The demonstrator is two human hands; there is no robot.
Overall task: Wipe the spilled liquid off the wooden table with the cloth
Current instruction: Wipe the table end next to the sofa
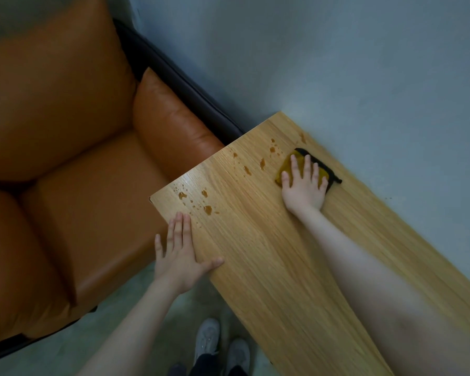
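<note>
1. Cloth [285, 166], yellow-brown with a dark edge, lies flat on the wooden table [269, 267] near its far side, by the grey wall [337, 63].
2. Right hand [304, 185] presses down on the cloth with straight, spread fingers; its grip is wide, with nothing curled around the fabric.
3. Spilled liquid [208, 209] shows as amber drops and small puddles. One cluster sits near the table's left corner, and a second trail [262, 162] runs just left of the cloth.
4. Left hand [181, 256] rests flat on the table's near left edge, fingers straight and together, thumb stretched out across the wood. Its grip is wide and holds nothing.
5. Orange leather armchair [65, 172] stands just beside the table on the left.
6. Pale shoes [206, 340] of the person show on the floor below the table edge.
</note>
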